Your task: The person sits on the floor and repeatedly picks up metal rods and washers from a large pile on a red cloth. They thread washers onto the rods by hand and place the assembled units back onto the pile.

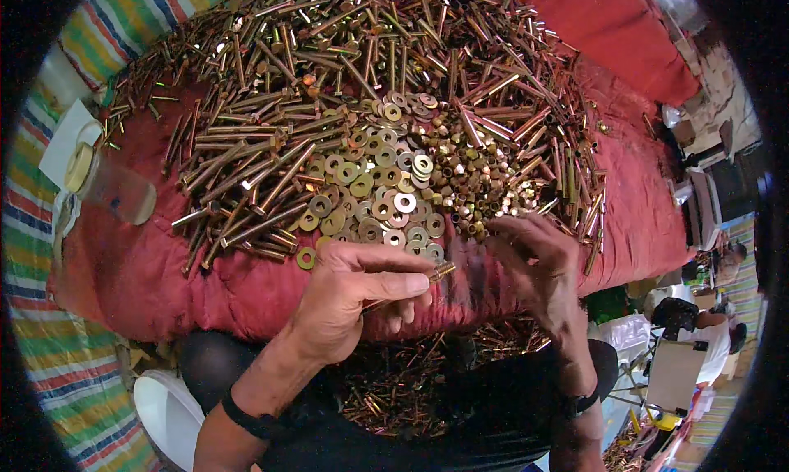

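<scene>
My left hand (349,295) is closed around a bolt (444,271), whose brassy threaded end sticks out past the thumb and forefinger toward the right. My right hand (538,262) hovers at the near edge of a heap of small golden nuts (485,180). Motion smears its bent fingers, so I cannot make out whether anything is between them. Just beyond my left hand lies a spread of flat round washers (378,184). Long hex-head bolts (255,164) are piled to the left of the washers.
The heaps rest on a red padded cloth (156,283). More bolts and tube-like sleeves (567,164) lie at the right and back. A clear plastic jar (123,194) lies at the left. Loose metal parts (394,398) are below, near my lap. Another person (715,340) is at the far right.
</scene>
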`<act>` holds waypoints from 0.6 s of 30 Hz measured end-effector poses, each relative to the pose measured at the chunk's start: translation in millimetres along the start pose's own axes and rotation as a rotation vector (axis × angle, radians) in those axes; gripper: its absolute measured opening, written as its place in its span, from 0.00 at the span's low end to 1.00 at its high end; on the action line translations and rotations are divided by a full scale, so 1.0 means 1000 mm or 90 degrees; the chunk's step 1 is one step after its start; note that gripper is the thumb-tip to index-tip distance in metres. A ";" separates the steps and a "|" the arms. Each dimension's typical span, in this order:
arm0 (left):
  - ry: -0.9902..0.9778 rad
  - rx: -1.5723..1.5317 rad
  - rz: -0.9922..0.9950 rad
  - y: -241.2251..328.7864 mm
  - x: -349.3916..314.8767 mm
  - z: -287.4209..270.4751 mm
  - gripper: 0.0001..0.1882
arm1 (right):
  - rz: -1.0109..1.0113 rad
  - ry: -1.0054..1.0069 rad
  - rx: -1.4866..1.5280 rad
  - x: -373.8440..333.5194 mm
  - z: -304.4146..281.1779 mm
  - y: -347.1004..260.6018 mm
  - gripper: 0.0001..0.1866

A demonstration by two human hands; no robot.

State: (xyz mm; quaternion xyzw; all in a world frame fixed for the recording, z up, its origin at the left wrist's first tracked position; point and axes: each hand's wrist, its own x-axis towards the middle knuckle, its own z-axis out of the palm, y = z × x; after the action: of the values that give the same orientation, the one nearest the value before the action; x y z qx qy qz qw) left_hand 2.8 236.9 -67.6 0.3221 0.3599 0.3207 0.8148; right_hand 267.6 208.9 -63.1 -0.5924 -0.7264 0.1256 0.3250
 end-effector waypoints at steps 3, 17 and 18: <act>0.003 0.019 0.018 0.000 -0.001 0.001 0.14 | -0.044 -0.037 -0.056 0.002 0.017 0.006 0.14; 0.042 0.072 0.050 -0.002 0.000 0.000 0.14 | -0.139 -0.140 -0.148 0.003 0.021 -0.006 0.13; 0.045 0.074 0.050 -0.002 0.000 0.001 0.14 | -0.124 -0.141 -0.159 0.003 0.021 -0.006 0.13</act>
State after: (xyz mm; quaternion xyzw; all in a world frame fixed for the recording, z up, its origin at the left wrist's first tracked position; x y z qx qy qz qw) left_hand 3.9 235.6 -68.7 0.3709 0.3936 0.3422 0.7684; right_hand 249.7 214.3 -74.3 -0.5378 -0.8214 0.0671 0.1778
